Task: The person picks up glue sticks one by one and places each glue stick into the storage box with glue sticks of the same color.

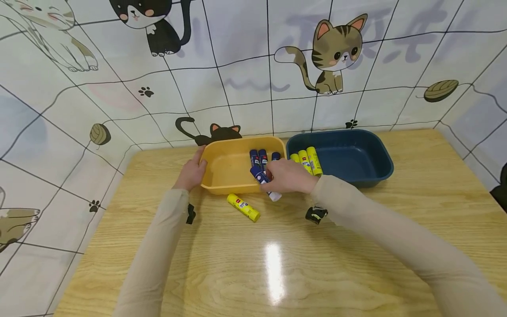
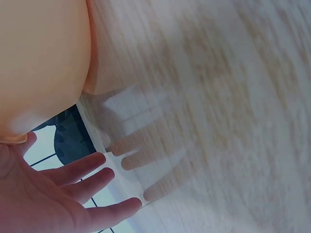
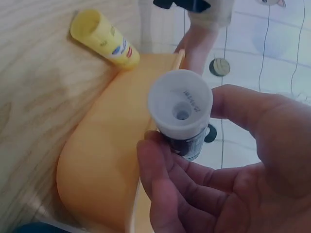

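In the head view my right hand (image 1: pixel 289 175) pinches a blue glue stick (image 1: pixel 259 174) with a white end, tilted over the front rim of the orange-yellow bin (image 1: pixel 233 189). The right wrist view shows that white hollow end (image 3: pixel 181 104) between thumb and fingers. Inside the bin stand more blue glue sticks (image 1: pixel 263 156), partly hidden by my hand. At the bin's left side is my left hand (image 1: pixel 192 171); in the left wrist view its fingers are spread and fairly straight, touching the bin's edge. A yellow glue stick (image 1: pixel 243 208) lies on the table before the bin.
A dark blue bin (image 1: pixel 356 176) stands right beside the orange-yellow one, with yellow glue sticks (image 1: pixel 314 161) at its left end. Both bins are on a wooden table (image 1: pixel 336 273), near a wall covering (image 1: pixel 245 88) with cat drawings.
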A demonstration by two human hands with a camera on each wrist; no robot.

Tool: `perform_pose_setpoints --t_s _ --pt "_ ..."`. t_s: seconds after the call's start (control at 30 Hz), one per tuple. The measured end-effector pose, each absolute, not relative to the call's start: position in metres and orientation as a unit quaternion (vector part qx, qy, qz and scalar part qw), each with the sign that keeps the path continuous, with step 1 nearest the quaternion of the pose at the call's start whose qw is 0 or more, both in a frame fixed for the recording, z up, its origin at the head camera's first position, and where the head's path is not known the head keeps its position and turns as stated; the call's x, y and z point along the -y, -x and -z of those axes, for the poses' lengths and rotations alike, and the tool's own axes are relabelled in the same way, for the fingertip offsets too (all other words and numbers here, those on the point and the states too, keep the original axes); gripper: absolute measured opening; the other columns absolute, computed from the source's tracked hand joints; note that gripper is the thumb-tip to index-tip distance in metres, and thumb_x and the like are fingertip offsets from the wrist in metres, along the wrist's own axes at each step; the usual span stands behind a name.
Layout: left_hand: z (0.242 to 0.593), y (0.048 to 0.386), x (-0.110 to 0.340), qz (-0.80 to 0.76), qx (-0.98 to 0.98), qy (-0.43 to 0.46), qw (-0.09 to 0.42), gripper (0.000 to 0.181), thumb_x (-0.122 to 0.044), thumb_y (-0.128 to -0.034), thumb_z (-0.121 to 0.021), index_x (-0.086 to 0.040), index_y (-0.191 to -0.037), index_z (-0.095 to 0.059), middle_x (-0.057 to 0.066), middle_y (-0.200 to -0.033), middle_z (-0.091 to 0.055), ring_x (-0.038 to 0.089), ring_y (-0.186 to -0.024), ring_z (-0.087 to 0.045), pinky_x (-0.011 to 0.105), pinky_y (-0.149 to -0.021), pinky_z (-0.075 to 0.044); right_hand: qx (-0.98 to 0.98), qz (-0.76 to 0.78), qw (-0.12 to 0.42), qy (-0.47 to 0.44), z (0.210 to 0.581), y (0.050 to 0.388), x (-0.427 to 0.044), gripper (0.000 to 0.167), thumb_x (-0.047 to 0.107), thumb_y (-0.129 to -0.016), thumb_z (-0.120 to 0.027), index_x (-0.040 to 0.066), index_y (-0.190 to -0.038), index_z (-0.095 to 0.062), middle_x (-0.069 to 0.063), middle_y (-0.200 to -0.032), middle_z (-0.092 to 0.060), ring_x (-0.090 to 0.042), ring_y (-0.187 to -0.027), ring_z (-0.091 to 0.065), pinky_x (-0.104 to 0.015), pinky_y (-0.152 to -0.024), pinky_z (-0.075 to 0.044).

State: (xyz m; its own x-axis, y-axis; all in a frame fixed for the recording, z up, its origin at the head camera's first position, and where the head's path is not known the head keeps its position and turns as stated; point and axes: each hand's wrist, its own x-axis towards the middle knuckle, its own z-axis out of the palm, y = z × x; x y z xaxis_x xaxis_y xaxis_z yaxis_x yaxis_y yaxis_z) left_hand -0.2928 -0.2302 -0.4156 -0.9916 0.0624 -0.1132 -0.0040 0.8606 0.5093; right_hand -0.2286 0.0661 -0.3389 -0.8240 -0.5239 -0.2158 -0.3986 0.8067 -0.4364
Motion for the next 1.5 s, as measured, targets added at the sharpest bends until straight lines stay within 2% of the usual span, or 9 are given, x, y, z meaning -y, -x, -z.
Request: perform_pose_setpoints --t_s 0.23,0.53,0.77,0.97,1.23,1.4,1.5 --pt "0.417 0.292 0.231 -0.264 -0.963 -0.017 0.059 0.055 -0.027 -0.1025 -0.023 -0.018 -0.156 -0.015 0.032 -0.14 -0.041 0.047 -0.128 -0.039 0.057 -0.105 -0.029 -0.942 0.191 0.179 0.21 0.338 0.253 -0.063 0.035 0.041 -0.085 -0.069 0.007 -0.082 -0.059 -0.003 -0.071 -0.057 -0.016 -0.06 -0.053 -0.025 -0.052 -0.037" --pt "0.416 0.288 0.232 -0.263 -0.963 -0.012 0.065 0.053 -0.03 -0.1044 -0.021 -0.019 -0.156 -0.016 0.032 -0.141 -0.04 0.047 -0.129 -0.037 0.058 -0.105 -0.028 -0.949 0.169 0.205 0.169 0.341 0.284 -0.047 0.028 0.035 -0.085 -0.065 0.007 -0.082 -0.062 -0.003 -0.07 -0.06 -0.017 -0.061 -0.056 -0.028 -0.054 -0.039" --pt "0.42 0.288 0.233 -0.249 -0.966 0.0 0.066 0.053 -0.036 -0.1045 -0.018 -0.028 -0.156 -0.014 0.029 -0.144 -0.039 0.046 -0.131 -0.036 0.063 -0.102 -0.03 -0.952 0.141 0.227 0.151 0.345 0.3 -0.034 0.024 0.032 -0.086 -0.063 0.009 -0.081 -0.065 -0.001 -0.069 -0.059 -0.013 -0.059 -0.054 -0.026 -0.055 -0.04" --pt "0.417 0.286 0.228 -0.241 -0.968 0.013 0.071 0.052 -0.038 -0.1041 -0.018 -0.033 -0.156 -0.014 0.028 -0.145 -0.038 0.046 -0.13 -0.037 0.066 -0.098 -0.031 -0.95 0.122 0.256 0.131 0.344 0.305 -0.029 0.019 0.026 -0.087 -0.061 0.007 -0.09 -0.067 -0.003 -0.077 -0.061 -0.015 -0.063 -0.054 -0.028 -0.06 -0.041" --pt "0.417 0.29 0.23 -0.24 -0.968 0.015 0.068 0.054 -0.042 -0.1031 -0.016 -0.032 -0.156 -0.016 0.028 -0.144 -0.039 0.046 -0.129 -0.038 0.065 -0.097 -0.032 -0.948 0.113 0.286 0.087 0.344 0.315 -0.019 0.025 0.029 -0.091 -0.06 0.006 -0.092 -0.069 -0.002 -0.064 -0.061 -0.01 -0.048 -0.052 -0.024 -0.052 -0.042" --pt "0.417 0.29 0.231 -0.247 -0.966 0.015 0.072 0.054 -0.042 -0.1029 -0.015 -0.031 -0.156 -0.015 0.028 -0.146 -0.036 0.046 -0.132 -0.035 0.064 -0.1 -0.03 -0.948 0.12 0.282 0.083 0.345 0.316 -0.017 0.027 0.028 -0.092 -0.059 0.003 -0.097 -0.068 -0.005 -0.075 -0.065 -0.01 -0.051 -0.056 -0.021 -0.051 -0.044" --pt "0.416 0.29 0.231 -0.25 -0.965 0.016 0.071 0.054 -0.042 -0.103 -0.016 -0.031 -0.156 -0.015 0.027 -0.146 -0.037 0.045 -0.132 -0.035 0.064 -0.101 -0.03 -0.951 0.118 0.27 0.088 0.343 0.314 -0.017 0.031 0.03 -0.093 -0.057 0.003 -0.104 -0.067 -0.007 -0.087 -0.066 -0.013 -0.064 -0.058 -0.025 -0.061 -0.046"
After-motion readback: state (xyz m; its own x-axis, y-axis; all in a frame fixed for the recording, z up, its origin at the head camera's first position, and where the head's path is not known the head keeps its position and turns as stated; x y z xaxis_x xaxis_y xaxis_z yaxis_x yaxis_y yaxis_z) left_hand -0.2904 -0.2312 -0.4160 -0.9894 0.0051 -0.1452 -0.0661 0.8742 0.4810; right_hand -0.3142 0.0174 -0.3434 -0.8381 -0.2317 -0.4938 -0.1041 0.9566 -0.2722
